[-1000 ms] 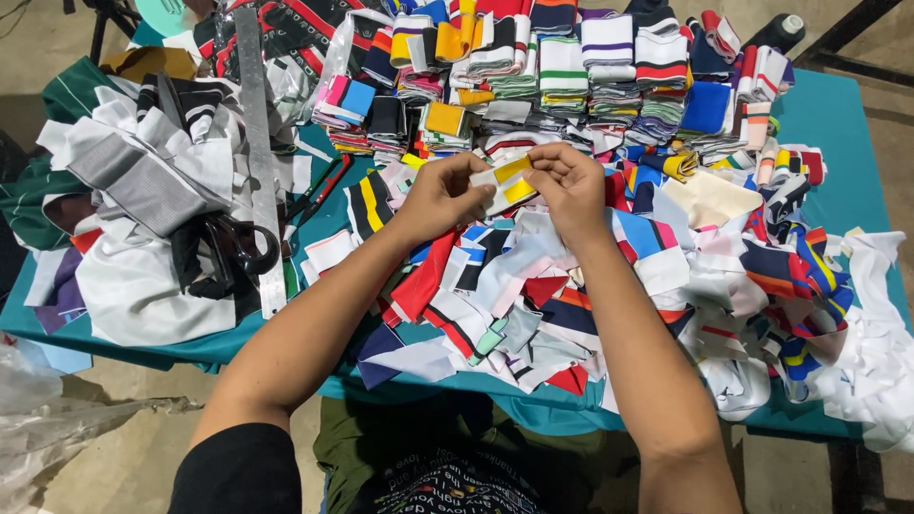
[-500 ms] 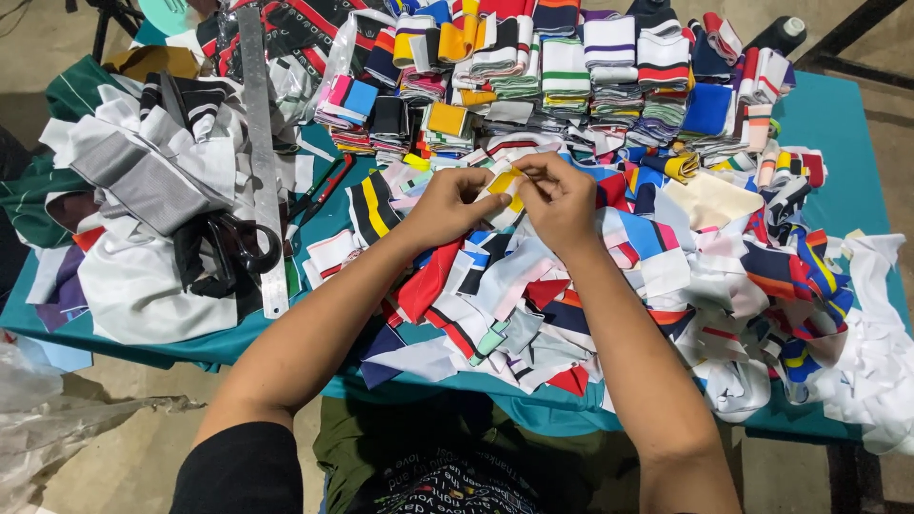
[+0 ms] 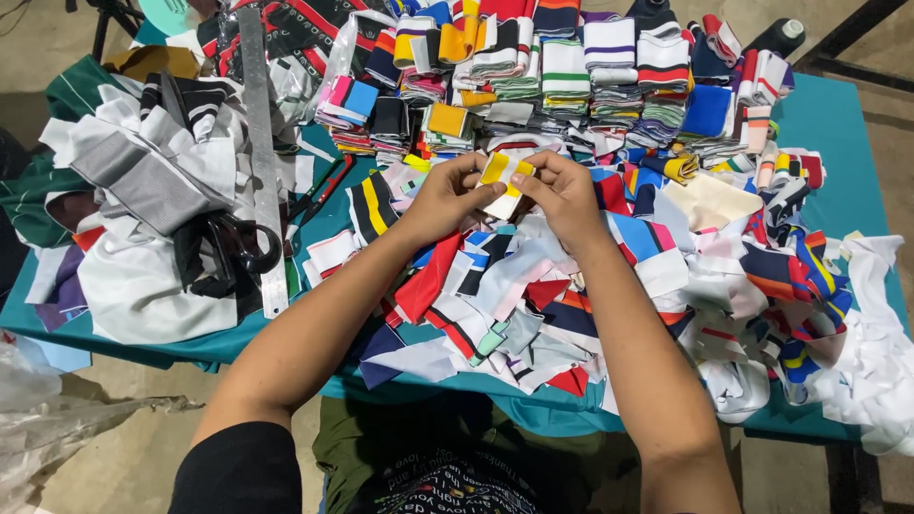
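Left hand [image 3: 447, 195] and right hand [image 3: 562, 190] are pinching opposite edges of a yellow-striped strip [image 3: 503, 181], held upright between them above the scrap pile [image 3: 533, 286].

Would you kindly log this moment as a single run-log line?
left hand: holds small yellow-and-white striped fabric strip | right hand: holds same strip | below: loose heap of coloured fabric scraps | surface: teal table

Scissors [image 3: 228, 249], ruler [image 3: 259, 143] (steel, perhaps), thread cone [image 3: 776, 36].
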